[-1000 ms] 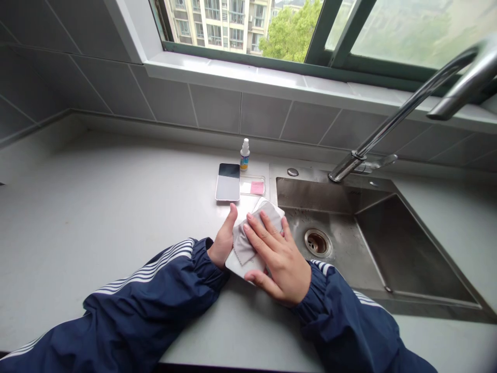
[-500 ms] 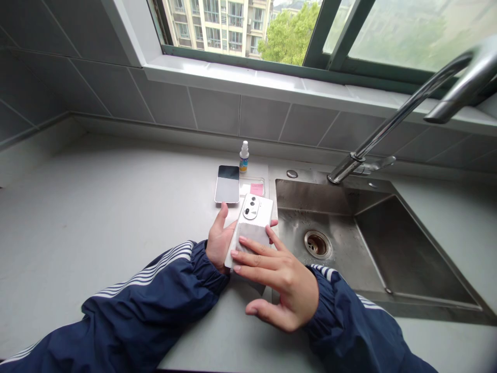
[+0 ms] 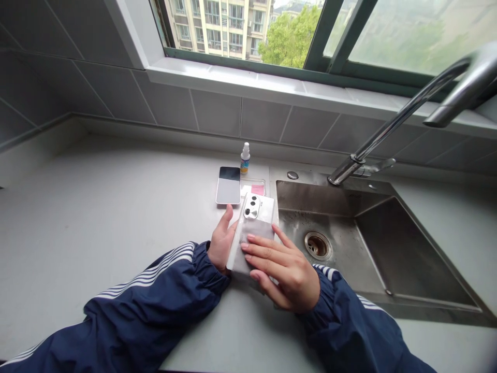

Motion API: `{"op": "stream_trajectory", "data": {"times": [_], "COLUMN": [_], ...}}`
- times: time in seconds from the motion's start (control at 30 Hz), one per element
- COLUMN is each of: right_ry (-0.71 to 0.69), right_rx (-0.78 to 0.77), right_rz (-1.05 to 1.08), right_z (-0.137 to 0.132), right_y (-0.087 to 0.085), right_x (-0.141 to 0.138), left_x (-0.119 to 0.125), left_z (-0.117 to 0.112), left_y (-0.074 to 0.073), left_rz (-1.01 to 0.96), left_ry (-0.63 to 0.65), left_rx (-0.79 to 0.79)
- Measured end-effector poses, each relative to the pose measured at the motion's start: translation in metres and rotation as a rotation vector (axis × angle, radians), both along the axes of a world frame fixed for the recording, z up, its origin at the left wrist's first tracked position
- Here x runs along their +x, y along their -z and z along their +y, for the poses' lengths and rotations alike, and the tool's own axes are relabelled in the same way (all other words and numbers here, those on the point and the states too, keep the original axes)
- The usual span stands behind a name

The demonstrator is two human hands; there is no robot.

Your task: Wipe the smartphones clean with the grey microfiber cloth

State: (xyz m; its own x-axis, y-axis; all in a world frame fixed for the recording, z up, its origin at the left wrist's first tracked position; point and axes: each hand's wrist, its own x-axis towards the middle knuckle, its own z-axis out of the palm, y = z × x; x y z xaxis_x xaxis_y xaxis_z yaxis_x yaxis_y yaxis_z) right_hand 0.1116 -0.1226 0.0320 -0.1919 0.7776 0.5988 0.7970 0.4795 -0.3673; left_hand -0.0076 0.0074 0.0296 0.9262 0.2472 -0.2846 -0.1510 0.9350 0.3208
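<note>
A white smartphone (image 3: pixel 256 208) is held just left of the sink, its back facing up and its camera module (image 3: pixel 252 206) at the far end. Its left edge is gripped by the left hand (image 3: pixel 222 239), with the thumb raised beside the phone and the other fingers hidden beneath it. The near part of the phone's back is covered by a grey microfibre cloth (image 3: pixel 254 243), which is pressed down by the right hand (image 3: pixel 285 274). That hand is not closed: its fingers (image 3: pixel 264 254) are laid out flat across the cloth, with the thumb lower down, near the phone's near corner. Whether the phone touches the surface (image 3: pixel 116 207) cannot be told.

Farther off, a flat slab (image 3: pixel 228 185) lies on the surface, dark at its far end and pale at its near end (what it is cannot be told). To its right lies a clear plastic packet (image 3: pixel 256 189) with a pink label, and behind that stands a small spray bottle (image 3: pixel 245 158) with a white nozzle. To the right, a stainless steel sink (image 3: pixel 310 194) is set into the surface, with a drain (image 3: pixel 317 245) in its floor and a tall chrome faucet (image 3: pixel 384 140) on its far rim. Both forearms are covered by navy sleeves (image 3: pixel 155 295) with white stripes.
</note>
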Motion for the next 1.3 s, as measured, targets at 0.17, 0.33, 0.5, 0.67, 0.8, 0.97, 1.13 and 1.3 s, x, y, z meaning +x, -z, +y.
{"op": "stream_trajectory", "data": {"times": [0.17, 0.33, 0.5, 0.67, 0.8, 0.97, 1.13, 1.3], "right_ry": [0.110, 0.248, 0.425, 0.477, 0.369, 0.150, -0.020, -0.072], "right_rx": [-0.087, -0.161, -0.182, -0.198, -0.186, -0.223, -0.140, -0.136], "right_rz": [-0.077, -0.146, -0.151, -0.147, -0.166, -0.163, -0.132, -0.132], "right_z": [0.001, 0.001, 0.003, 0.004, 0.001, -0.003, -0.005, -0.004], "right_y": [0.003, 0.005, 0.007, 0.010, 0.008, 0.005, 0.002, 0.000], "right_x": [0.005, 0.007, 0.012, 0.016, 0.014, 0.005, -0.004, -0.005], "left_x": [0.000, 0.000, 0.000, -0.002, -0.001, -0.003, -0.005, -0.006], "left_z": [-0.001, -0.001, -0.002, -0.001, 0.001, 0.003, 0.006, 0.007], "left_y": [0.000, 0.005, 0.003, 0.003, 0.006, 0.006, 0.009, 0.012], "left_rz": [-0.038, -0.062, -0.034, -0.034, -0.009, -0.018, -0.045, -0.046], "left_ry": [0.033, 0.032, 0.115, 0.194, 0.114, 0.039, 0.116, 0.122], "left_rx": [-0.036, -0.021, 0.006, 0.028, 0.009, -0.005, 0.001, 0.006]}}
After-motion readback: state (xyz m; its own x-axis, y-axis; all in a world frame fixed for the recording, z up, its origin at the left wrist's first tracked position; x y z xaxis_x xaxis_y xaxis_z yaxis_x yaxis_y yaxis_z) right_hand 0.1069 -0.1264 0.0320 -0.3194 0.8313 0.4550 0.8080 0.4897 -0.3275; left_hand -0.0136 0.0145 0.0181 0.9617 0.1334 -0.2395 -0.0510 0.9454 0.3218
